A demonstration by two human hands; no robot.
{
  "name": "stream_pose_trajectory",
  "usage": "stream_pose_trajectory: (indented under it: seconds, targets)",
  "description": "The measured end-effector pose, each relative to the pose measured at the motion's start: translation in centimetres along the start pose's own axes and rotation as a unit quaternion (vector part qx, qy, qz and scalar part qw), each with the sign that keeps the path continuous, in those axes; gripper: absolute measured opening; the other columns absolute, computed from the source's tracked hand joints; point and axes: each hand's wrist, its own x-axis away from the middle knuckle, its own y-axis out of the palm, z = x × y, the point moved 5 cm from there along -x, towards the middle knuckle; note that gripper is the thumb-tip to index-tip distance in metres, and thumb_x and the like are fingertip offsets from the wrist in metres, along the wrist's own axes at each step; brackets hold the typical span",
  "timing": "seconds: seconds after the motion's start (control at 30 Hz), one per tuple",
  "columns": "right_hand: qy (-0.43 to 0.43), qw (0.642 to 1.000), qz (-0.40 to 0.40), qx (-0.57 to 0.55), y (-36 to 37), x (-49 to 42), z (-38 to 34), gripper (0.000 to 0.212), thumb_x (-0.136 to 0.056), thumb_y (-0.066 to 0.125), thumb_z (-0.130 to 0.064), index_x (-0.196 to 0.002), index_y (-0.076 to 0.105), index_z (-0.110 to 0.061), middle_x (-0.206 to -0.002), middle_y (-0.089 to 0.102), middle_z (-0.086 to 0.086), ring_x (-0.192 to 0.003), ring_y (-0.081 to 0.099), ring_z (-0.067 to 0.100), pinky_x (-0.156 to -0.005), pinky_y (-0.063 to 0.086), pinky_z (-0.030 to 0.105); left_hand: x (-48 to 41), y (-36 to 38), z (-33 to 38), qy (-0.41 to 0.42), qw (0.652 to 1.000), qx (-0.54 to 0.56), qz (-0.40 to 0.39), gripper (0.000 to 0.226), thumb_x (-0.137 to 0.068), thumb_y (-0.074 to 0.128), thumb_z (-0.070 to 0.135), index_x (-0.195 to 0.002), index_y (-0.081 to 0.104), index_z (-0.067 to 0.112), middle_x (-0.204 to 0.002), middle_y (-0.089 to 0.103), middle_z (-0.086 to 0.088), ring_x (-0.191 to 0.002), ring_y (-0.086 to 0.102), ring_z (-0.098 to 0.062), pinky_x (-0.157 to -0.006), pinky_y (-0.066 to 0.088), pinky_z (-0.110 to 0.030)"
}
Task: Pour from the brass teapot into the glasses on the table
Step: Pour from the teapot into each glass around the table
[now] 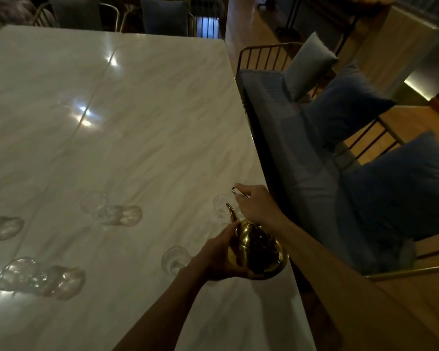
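Brass teapot gripped by my left hand, right hand pinching its handle; glasses look empty.

My one head camera looks steeply down and forward over the marble table, close above my forearms entering from six o'clock.

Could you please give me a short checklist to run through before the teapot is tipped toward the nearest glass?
1. Left hand supports the brass teapot body: ok.
2. Right hand holds the handle: ok.
3. Spout points toward the glass near the table edge: ok.
4. That glass stands upright: cannot tell, blurred.
5. Teapot holds liquid: cannot tell.
6. Marble table around it is dry: cannot tell.
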Motion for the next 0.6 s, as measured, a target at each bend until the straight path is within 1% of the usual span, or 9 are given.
stream_pose_trajectory:
  seconds: [0.1, 0.17, 0.23, 0.27, 0.33, 0.43, 0.5, 0.57, 0.6]
  targets:
    - [0.003, 1.0, -0.005, 0.004, -0.2, -0.2, 0.1, 0.044, -0.098, 0.049, -0.017, -0.142, 0.048, -0.019, -0.147, 0.047, 0.002, -0.085, 0.055, 0.001, -0.056, 0.04, 0.006, -0.1, 0.2, 0.0, 0.0, 1.0, -0.003, -0.001, 0.119, -0.065, 0.085, 0.061, -0.157, 0.014, 0.034, -0.156, 0.039, 0.013, -0.14, 0.045, -0.011, -0.111, 0.047, -0.042]
    - [0.003, 1.0, -0.008, 0.003, -0.3, -0.3, 0.2, 0.044, -0.098, 0.05, -0.018, -0.142, 0.048, -0.019, -0.147, 0.047, 0.004, -0.097, 0.058, 0.004, -0.064, 0.041, 0.008, -0.2, 0.4, 0.0, -0.001, 1.0, -0.008, -0.002, 0.12, -0.065, 0.084, 0.063, -0.157, 0.014, 0.032, -0.157, 0.038, 0.012, -0.141, 0.043, -0.011, -0.111, 0.046, -0.042]
    - [0.006, 1.0, -0.016, 0.006, -0.3, -0.3, 0.2, 0.045, -0.098, 0.05, -0.017, -0.143, 0.047, -0.019, -0.149, 0.044, 0.004, -0.119, 0.053, 0.013, -0.078, 0.039, 0.013, -0.2, 0.5, 0.1, 0.001, 1.0, -0.011, -0.003, 0.119, -0.066, 0.082, 0.065, -0.157, 0.014, 0.033, -0.157, 0.038, 0.011, -0.141, 0.044, -0.011, -0.112, 0.046, -0.042]
    - [0.007, 1.0, -0.02, 0.009, -0.4, -0.4, 0.2, 0.046, -0.098, 0.05, -0.016, -0.143, 0.046, -0.019, -0.15, 0.043, 0.004, -0.127, 0.049, 0.017, -0.082, 0.038, 0.016, -0.2, 0.5, 0.2, 0.001, 1.0, -0.013, -0.002, 0.117, -0.066, 0.08, 0.067, -0.157, 0.014, 0.034, -0.157, 0.039, 0.01, -0.141, 0.044, -0.012, -0.112, 0.046, -0.042]
    - [0.007, 1.0, -0.023, 0.015, -0.6, -0.5, 0.3, 0.046, -0.098, 0.05, -0.016, -0.144, 0.046, -0.018, -0.151, 0.042, 0.005, -0.133, 0.045, 0.02, -0.088, 0.037, 0.019, -0.3, 0.5, 0.7, 0.004, 1.0, -0.021, 0.004, 0.114, -0.066, 0.076, 0.069, -0.155, 0.013, 0.037, -0.155, 0.042, 0.007, -0.138, 0.047, -0.014, -0.111, 0.046, -0.042]
    - [0.011, 1.0, -0.018, 0.014, -0.9, -0.6, 0.2, 0.046, -0.097, 0.05, -0.016, -0.143, 0.047, -0.019, -0.15, 0.043, 0.004, -0.127, 0.05, 0.02, -0.095, 0.042, 0.024, -0.7, 0.4, 1.7, 0.016, 0.999, -0.04, 0.022, 0.107, -0.068, 0.074, 0.07, -0.152, 0.015, 0.04, -0.152, 0.044, 0.007, -0.135, 0.05, -0.014, -0.108, 0.048, -0.043]
    - [0.013, 1.0, -0.018, 0.013, -1.1, -0.6, 0.1, 0.045, -0.098, 0.051, -0.016, -0.142, 0.048, -0.019, -0.149, 0.044, 0.003, -0.124, 0.053, 0.018, -0.091, 0.044, 0.022, -1.0, 0.5, 2.1, 0.036, 0.997, -0.063, 0.03, 0.109, -0.071, 0.072, 0.074, -0.155, 0.012, 0.04, -0.16, 0.034, 0.007, -0.143, 0.041, -0.017, -0.112, 0.043, -0.046]
    - [0.011, 1.0, -0.021, 0.018, -1.2, -0.6, 0.0, 0.044, -0.098, 0.05, -0.016, -0.142, 0.048, -0.019, -0.148, 0.045, 0.002, -0.115, 0.055, 0.013, -0.08, 0.042, 0.014, -1.2, 0.8, 2.3, 0.055, 0.993, -0.099, 0.033, 0.119, -0.072, 0.066, 0.078, -0.16, 0.0, 0.031, -0.168, 0.014, 0.003, -0.154, 0.019, -0.019, -0.121, 0.028, -0.049]
    - [0.012, 1.0, -0.022, 0.019, -1.2, -0.6, 0.0, 0.044, -0.098, 0.05, -0.017, -0.142, 0.048, -0.019, -0.148, 0.046, 0.001, -0.107, 0.056, 0.01, -0.074, 0.042, 0.011, -1.2, 1.0, 2.4, 0.061, 0.991, -0.113, 0.033, 0.122, -0.073, 0.065, 0.078, -0.16, -0.001, 0.026, -0.169, 0.008, 0.002, -0.156, 0.012, -0.018, -0.124, 0.023, -0.048]
